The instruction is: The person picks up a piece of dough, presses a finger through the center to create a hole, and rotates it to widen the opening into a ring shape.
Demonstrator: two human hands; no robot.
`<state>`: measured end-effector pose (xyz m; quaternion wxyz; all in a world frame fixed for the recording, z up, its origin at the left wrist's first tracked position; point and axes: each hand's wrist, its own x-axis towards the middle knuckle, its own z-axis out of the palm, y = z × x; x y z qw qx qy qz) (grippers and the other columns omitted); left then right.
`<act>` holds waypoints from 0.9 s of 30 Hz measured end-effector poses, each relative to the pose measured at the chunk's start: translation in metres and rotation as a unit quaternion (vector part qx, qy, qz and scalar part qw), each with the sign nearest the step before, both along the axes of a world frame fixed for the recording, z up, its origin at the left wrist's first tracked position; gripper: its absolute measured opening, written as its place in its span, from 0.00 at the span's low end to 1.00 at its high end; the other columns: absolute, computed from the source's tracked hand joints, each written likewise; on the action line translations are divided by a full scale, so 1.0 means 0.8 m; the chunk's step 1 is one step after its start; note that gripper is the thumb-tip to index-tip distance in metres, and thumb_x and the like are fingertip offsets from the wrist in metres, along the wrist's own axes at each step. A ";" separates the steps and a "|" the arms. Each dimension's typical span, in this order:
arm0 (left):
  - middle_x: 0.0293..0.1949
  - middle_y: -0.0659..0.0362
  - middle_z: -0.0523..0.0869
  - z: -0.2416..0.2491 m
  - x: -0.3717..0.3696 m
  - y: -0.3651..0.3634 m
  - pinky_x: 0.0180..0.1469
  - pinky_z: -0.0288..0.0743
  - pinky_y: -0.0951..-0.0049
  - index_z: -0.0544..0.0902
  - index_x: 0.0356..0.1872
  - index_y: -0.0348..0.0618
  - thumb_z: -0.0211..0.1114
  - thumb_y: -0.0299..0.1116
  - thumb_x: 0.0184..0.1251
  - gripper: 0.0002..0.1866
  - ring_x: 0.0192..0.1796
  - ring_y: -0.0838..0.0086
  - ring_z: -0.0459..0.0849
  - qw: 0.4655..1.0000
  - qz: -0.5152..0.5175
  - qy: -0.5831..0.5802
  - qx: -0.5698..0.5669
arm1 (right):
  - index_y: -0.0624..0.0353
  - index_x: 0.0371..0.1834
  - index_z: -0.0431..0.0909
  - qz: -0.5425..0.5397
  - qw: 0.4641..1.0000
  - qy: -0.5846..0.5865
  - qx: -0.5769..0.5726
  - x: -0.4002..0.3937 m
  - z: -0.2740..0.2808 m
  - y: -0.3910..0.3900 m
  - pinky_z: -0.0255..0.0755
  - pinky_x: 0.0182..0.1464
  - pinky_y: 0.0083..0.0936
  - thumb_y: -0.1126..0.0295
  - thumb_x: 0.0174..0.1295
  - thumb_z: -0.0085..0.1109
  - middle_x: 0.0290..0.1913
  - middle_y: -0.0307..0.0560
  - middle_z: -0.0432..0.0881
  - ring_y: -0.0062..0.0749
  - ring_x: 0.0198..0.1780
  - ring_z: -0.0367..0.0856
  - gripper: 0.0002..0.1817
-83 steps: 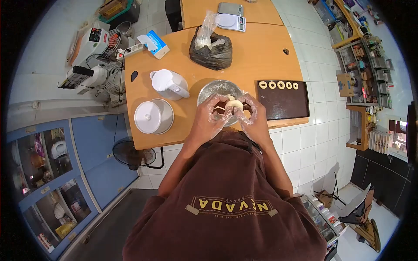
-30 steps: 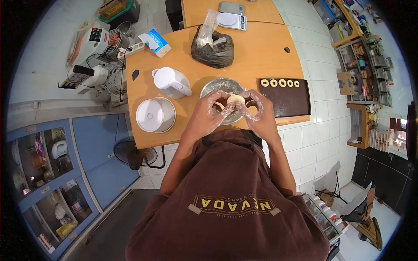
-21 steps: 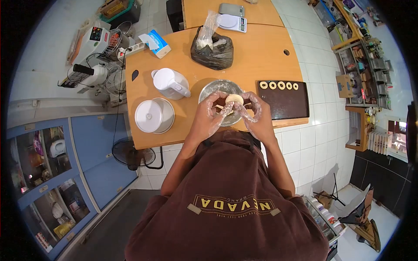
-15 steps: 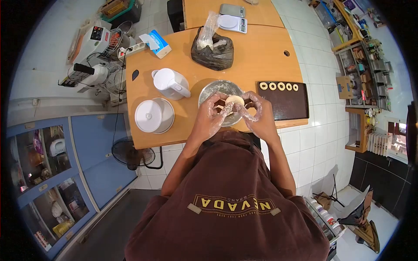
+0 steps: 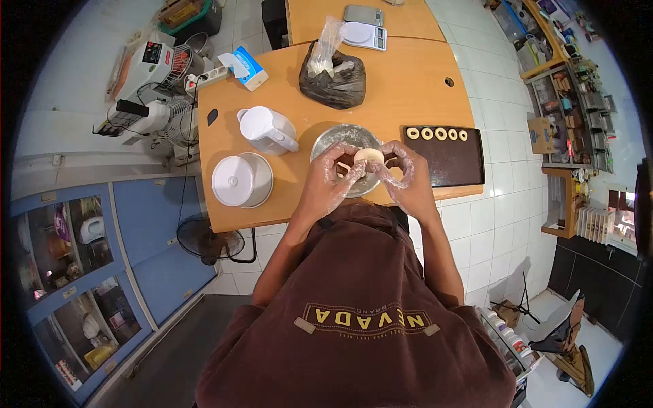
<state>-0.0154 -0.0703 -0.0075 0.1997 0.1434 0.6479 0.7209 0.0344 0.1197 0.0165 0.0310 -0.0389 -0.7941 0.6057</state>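
A pale round piece of dough [image 5: 368,156] is held up between my two floury hands, above a metal bowl [image 5: 326,141] dusted with flour. My left hand [image 5: 335,178] grips its left side with the fingertips. On the other side, my right hand [image 5: 408,175] pinches it with thumb and fingers. Right of the bowl lies a dark baking tray [image 5: 445,160], with several small dough rings [image 5: 441,134] in a row along its far edge.
Left of the bowl stand a white pitcher [image 5: 262,128] and a white lidded container [image 5: 235,181]. Farther back are a black plastic bag [image 5: 333,88], a tissue box [image 5: 250,69] and a white kitchen scale [image 5: 365,36]. A fan [image 5: 207,239] stands beside the table.
The dough has shifted slightly between my fingertips, and my fingers have changed their hold a little. The tray and the other objects have stayed in place.
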 end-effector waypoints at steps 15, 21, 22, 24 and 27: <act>0.47 0.59 0.85 0.005 0.000 0.002 0.56 0.76 0.74 0.80 0.55 0.33 0.71 0.26 0.71 0.16 0.50 0.79 0.82 0.999 -0.024 0.024 -0.033 | 0.67 0.49 0.82 -0.003 1.000 0.001 0.003 0.000 0.002 0.000 0.80 0.47 0.29 0.70 0.64 0.73 0.42 0.51 0.88 0.30 0.42 0.86 0.15; 0.45 0.59 0.85 0.017 -0.004 -0.001 0.53 0.76 0.74 0.82 0.52 0.33 0.70 0.26 0.71 0.13 0.48 0.79 0.82 0.994 -0.032 0.059 -0.090 | 0.67 0.48 0.83 -0.024 0.999 0.019 -0.014 0.002 -0.001 -0.005 0.80 0.47 0.30 0.70 0.64 0.73 0.43 0.53 0.88 0.33 0.41 0.87 0.14; 0.43 0.58 0.85 0.014 -0.003 0.000 0.49 0.76 0.74 0.83 0.50 0.33 0.70 0.27 0.70 0.12 0.44 0.78 0.83 0.995 -0.020 0.066 -0.074 | 0.67 0.48 0.82 -0.002 1.000 0.007 0.002 0.003 0.004 -0.003 0.79 0.48 0.28 0.72 0.65 0.72 0.42 0.50 0.87 0.29 0.42 0.85 0.13; 0.43 0.58 0.85 0.010 -0.003 0.001 0.49 0.76 0.74 0.83 0.50 0.33 0.70 0.27 0.70 0.12 0.44 0.78 0.83 0.996 -0.019 0.059 -0.060 | 0.67 0.47 0.82 0.041 0.999 -0.016 0.032 0.003 0.022 0.004 0.78 0.50 0.25 0.74 0.66 0.71 0.41 0.46 0.85 0.23 0.43 0.81 0.11; 0.48 0.59 0.85 0.005 -0.001 0.000 0.57 0.76 0.74 0.81 0.53 0.32 0.70 0.26 0.72 0.13 0.51 0.79 0.82 0.998 -0.037 0.027 -0.050 | 0.67 0.47 0.81 0.051 0.996 -0.018 0.069 0.000 0.031 0.008 0.78 0.51 0.26 0.74 0.65 0.72 0.40 0.47 0.85 0.23 0.43 0.82 0.12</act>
